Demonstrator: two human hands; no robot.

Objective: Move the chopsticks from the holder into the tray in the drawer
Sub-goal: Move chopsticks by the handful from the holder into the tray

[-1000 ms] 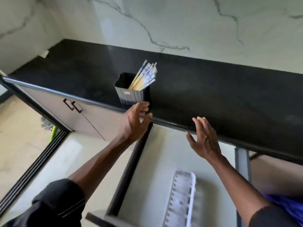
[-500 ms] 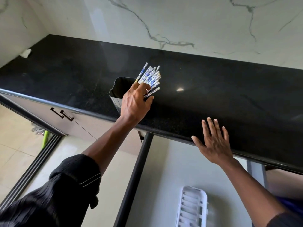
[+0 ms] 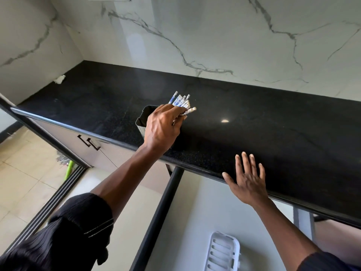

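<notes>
White marble-look wall (image 3: 205,32) with grey veins rises behind a glossy black countertop (image 3: 273,124) that runs across the whole view. Near the front edge of the counter stands a dark holder (image 3: 142,118), most of it hidden by the left hand (image 3: 163,128). That hand reaches over the holder's mouth, its fingers curled round a bundle of chopsticks (image 3: 181,100). The chopsticks' blue-and-white patterned ends fan out past the fingertips and lean toward the right; their lower parts are hidden, so I cannot tell how deep they sit in the holder. The right hand (image 3: 248,180) lies flat on the counter's front edge, well to the right of the holder, fingers spread and straight, holding nothing. Below the counter a pale drawer (image 3: 195,212) is pulled open, and a white ribbed tray (image 3: 222,251) lies in it close to the bottom of the view, with no chopsticks visible in it. A small white scrap (image 3: 59,79) sits in the far left corner of the counter. Two dark handles (image 3: 88,141) show on the cabinet doors to the left, above a beige tiled floor (image 3: 23,182).
</notes>
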